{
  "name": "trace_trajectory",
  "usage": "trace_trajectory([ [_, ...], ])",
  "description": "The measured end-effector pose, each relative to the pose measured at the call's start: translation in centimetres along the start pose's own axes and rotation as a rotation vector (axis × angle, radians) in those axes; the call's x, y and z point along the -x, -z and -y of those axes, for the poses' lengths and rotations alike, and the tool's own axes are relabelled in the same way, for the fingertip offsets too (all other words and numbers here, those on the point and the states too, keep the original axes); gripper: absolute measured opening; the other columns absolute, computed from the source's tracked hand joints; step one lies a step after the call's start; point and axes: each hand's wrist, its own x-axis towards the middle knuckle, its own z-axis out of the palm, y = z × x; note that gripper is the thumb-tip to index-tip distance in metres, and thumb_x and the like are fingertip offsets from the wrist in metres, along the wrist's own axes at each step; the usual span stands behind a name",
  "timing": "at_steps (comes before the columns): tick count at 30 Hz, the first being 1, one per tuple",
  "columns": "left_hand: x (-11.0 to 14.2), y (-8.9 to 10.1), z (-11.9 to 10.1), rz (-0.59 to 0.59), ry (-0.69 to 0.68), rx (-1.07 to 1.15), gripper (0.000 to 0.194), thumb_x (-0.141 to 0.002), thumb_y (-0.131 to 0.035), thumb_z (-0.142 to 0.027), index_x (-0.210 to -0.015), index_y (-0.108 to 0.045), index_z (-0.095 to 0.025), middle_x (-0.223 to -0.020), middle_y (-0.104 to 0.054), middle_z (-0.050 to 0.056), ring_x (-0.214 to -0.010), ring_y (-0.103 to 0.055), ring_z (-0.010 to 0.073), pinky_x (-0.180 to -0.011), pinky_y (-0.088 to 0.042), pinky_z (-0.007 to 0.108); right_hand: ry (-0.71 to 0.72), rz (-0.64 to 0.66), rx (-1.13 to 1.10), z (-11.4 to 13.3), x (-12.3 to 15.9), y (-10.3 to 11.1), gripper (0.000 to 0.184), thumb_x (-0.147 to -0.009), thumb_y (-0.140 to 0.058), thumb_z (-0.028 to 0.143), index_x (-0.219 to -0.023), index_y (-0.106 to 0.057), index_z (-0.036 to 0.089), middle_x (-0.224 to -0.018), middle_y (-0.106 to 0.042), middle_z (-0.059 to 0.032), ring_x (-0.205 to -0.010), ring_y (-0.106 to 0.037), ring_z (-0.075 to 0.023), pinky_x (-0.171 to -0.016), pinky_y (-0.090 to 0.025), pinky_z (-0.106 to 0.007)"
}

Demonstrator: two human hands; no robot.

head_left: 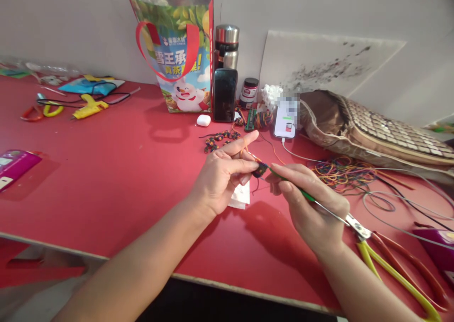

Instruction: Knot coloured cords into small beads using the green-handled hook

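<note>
Your left hand pinching small dark yarn piece, index extended, your right hand curled round green-handled tool.

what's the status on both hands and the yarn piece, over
Left hand pinching small dark yarn piece. Right hand gripping green hook, pointed at piece. Red-and-yellow-handled tool near right hand; nothing seen blocking.

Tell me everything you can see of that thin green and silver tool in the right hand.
The thin tool looks straight, with a green, plastic-looking section and a bare silver, metal-looking shaft behind it. It slants from upper left to lower right in the picture, above the red table, gripped in the right hand. Its front end reaches the small dark yarn piece in the left hand; its tip is too small to make out.
</note>
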Motion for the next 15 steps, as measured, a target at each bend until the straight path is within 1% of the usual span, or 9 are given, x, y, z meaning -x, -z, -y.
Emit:
trace_trajectory([
  [5,-0.13,0.03,-0.11,-0.026,0.006,0.014,0.044,-0.063,-0.083,0.0,-0.102,-0.088,-0.019,-0.065,-0.066,-0.004,-0.048,-0.049,0.0046,-0.048,-0.033,0.022,-0.017,-0.022,0.009,0.08,-0.12,0.31,0.039,-0.1,-0.071,0.01,-0.129,-0.082,0.034,-0.101,-0.079,-0.006,-0.082,-0.073,-0.0177,-0.066,-0.061,-0.033],
  [10,-0.27,0.13,-0.13,-0.035,0.009,-0.003,0.043,-0.065,-0.082,0.001,-0.103,-0.088,-0.018,-0.065,-0.066,-0.004,-0.048,-0.048,0.0049,-0.048,-0.034,0.023,-0.037,-0.044,0.038,0.2,-0.28,0.46,0.03,-0.1,-0.073,0.016,-0.124,-0.085,0.031,-0.096,-0.079,-0.006,-0.078,-0.073,-0.018,-0.064,-0.061,-0.034],
  [15,-0.29,0.29,-0.11,-0.034,-0.01,-0.015,0.043,-0.066,-0.081,0.0,-0.105,-0.088,-0.017,-0.066,-0.066,-0.003,-0.047,-0.047,0.0047,-0.048,-0.032,0.024,-0.045,-0.047,0.052,0.26,-0.31,0.54,0.032,-0.101,-0.071,0.015,-0.124,-0.085,0.032,-0.096,-0.079,-0.0055,-0.077,-0.072,-0.0181,-0.063,-0.06,-0.033],
])
